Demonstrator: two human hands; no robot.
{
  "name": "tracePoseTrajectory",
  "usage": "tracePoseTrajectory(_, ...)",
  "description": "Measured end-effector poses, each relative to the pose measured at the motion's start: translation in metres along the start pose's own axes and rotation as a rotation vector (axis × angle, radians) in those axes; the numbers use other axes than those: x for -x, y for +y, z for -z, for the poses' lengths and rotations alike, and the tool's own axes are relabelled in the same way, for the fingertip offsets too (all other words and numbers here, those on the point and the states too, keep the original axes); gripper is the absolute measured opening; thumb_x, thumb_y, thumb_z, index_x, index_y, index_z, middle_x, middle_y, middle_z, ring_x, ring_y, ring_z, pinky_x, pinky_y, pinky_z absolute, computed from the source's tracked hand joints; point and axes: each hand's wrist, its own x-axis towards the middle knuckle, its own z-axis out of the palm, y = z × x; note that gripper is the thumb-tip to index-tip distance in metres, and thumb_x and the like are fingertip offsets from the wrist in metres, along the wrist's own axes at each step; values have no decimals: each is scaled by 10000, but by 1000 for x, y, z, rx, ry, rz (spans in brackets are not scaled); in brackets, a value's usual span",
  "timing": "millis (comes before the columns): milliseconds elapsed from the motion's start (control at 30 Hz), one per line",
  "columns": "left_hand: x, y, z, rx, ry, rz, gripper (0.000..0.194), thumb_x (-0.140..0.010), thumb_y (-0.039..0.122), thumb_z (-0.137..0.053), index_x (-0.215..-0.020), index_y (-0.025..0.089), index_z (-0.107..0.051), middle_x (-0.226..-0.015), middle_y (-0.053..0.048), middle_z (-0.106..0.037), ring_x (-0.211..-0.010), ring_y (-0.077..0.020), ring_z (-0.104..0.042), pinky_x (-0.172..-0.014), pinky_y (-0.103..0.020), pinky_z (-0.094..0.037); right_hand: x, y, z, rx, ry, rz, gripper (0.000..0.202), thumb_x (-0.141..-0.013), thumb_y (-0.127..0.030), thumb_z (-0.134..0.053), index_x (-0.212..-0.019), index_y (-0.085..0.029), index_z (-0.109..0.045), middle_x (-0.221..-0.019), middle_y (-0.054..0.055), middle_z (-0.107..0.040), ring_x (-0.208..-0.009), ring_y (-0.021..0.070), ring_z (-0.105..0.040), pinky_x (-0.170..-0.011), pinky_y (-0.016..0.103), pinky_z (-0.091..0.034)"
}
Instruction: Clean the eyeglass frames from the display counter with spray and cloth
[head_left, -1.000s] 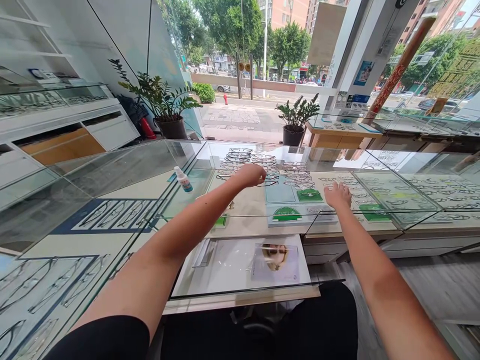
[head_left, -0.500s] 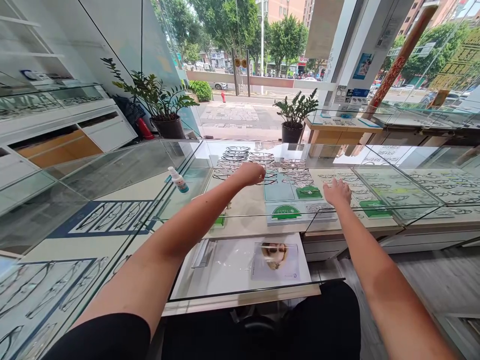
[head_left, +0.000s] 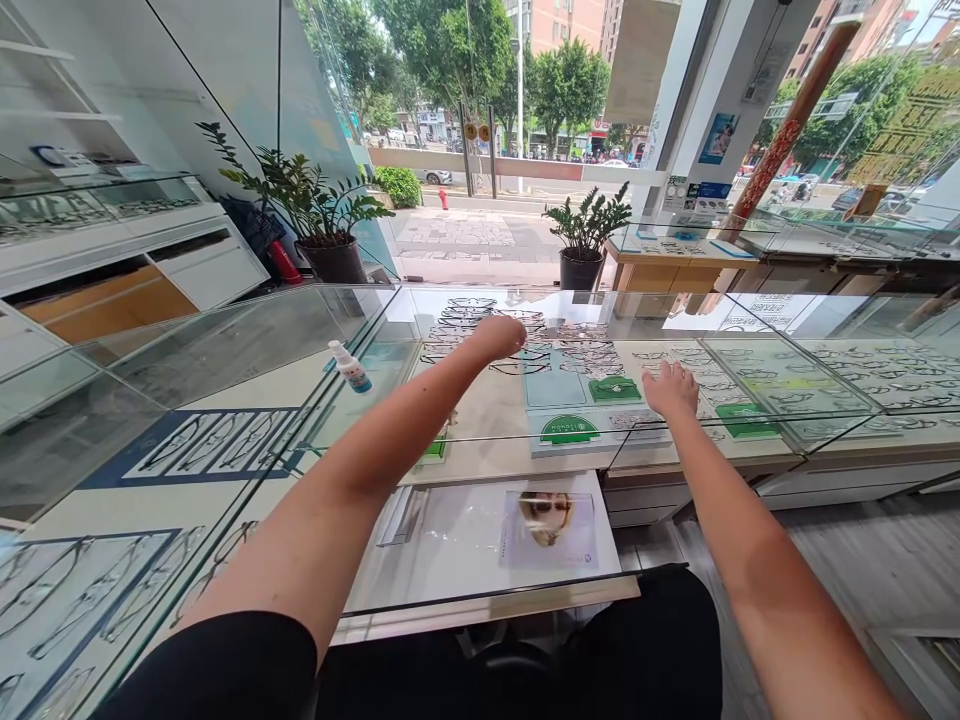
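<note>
My left hand (head_left: 508, 337) is closed and reaches over the glass counter top (head_left: 465, 420), above rows of eyeglasses (head_left: 517, 363) in the display case. Its fingers are curled away from view, and whatever they hold is hidden. My right hand (head_left: 671, 389) rests on the glass farther right, its fingers apart and nothing in it. Beside that hand, under the glass, is a green stand (head_left: 615, 388) with a pair of glasses on it. A white spray bottle (head_left: 350, 367) with a teal lower part stands on the counter, left of my left forearm.
A drawer (head_left: 442, 540) below the glass holds a leaflet (head_left: 551, 530) with a picture of sunglasses. More eyeglasses (head_left: 217, 440) lie in the case at left. Potted plants (head_left: 581, 265) stand beyond the counter, before the window. A green semicircular sign (head_left: 570, 430) lies in the case.
My left hand has turned slightly at the wrist, so its curled fingers show less. My right hand stays in place on the glass. The view has shifted a little.
</note>
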Motion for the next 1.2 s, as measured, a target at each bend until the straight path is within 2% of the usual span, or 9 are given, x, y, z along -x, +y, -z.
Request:
tracePoseTrajectory(333, -15, 1, -8, 67, 3, 8, 278, -864, 262, -748, -1092, 227, -904, -1179, -168, -847, -1080, -367, -762, -934, -425, -566, 0, 0, -1, 11, 18, 5, 816, -1117, -565, -277, -1787, -103, -342, -1898, 179, -295, -1756, 394, -259, -1424, 544, -219)
tracePoseTrajectory(600, -11, 3, -9, 115, 20, 1, 249, -833, 248, -764, -1033, 213, -908, -1110, -166, -853, -1054, -365, -766, -934, -426, -561, -1, 0, -2, 14, 20, 1, 809, -1116, -559, -288, -1780, -103, -356, -1896, 178, -298, -1751, 387, -268, -1425, 542, -221)
tracePoseTrajectory(767, -4, 2, -3, 177, 76, 11, 222, -831, 260, -774, -998, 211, -911, -1099, -160, -851, -1046, -363, -758, -928, -418, -549, -3, 2, -2, 13, 15, 2, 819, -1109, -570, -282, -1778, -105, -359, -1895, 176, -302, -1752, 392, -269, -1425, 544, -228)
tracePoseTrajectory(900, 13, -4, 8, 263, 161, 28, 213, -844, 328, -784, -988, 234, -909, -1073, -117, -849, -1001, -314, -736, -861, -350, -516, -4, 3, -2, 12, 11, 2, 836, -1105, -585, -273, -1785, -104, -348, -1903, 173, -285, -1753, 400, -266, -1424, 550, -231)
tracePoseTrajectory(1000, 36, -8, 15, 361, 242, 45, 254, -898, 394, -750, -1027, 239, -903, -1016, -84, -832, -912, -259, -705, -758, -317, -463, -5, 4, -2, 8, 9, -2, 834, -1102, -582, -283, -1781, -103, -358, -1898, 180, -295, -1750, 401, -278, -1423, 551, -235)
tracePoseTrajectory(1067, 56, -9, 17, 552, 322, 49, 273, -910, 426, -740, -979, 207, -889, -884, -72, -781, -803, -221, -651, -698, -316, -411, -6, 4, -3, 4, 15, -2, 828, -1098, -578, -298, -1771, -103, -379, -1891, 187, -310, -1745, 400, -292, -1423, 550, -236)
tracePoseTrajectory(1133, 78, -8, 15, 841, 409, 37, 288, -887, 452, -763, -881, 178, -850, -746, -47, -699, -711, -184, -578, -674, -314, -378, -6, 4, -3, 0, 26, 0, 821, -1096, -575, -309, -1760, -102, -400, -1883, 192, -325, -1742, 397, -297, -1422, 545, -239)
tracePoseTrajectory(1200, 100, -5, 12, 1095, 470, 16, 328, -855, 497, -798, -831, 170, -807, -705, -30, -671, -683, -161, -547, -679, -308, -386, -7, 5, -2, -4, 34, -2, 814, -1095, -573, -319, -1751, -101, -416, -1879, 199, -330, -1739, 403, -300, -1420, 546, -241)
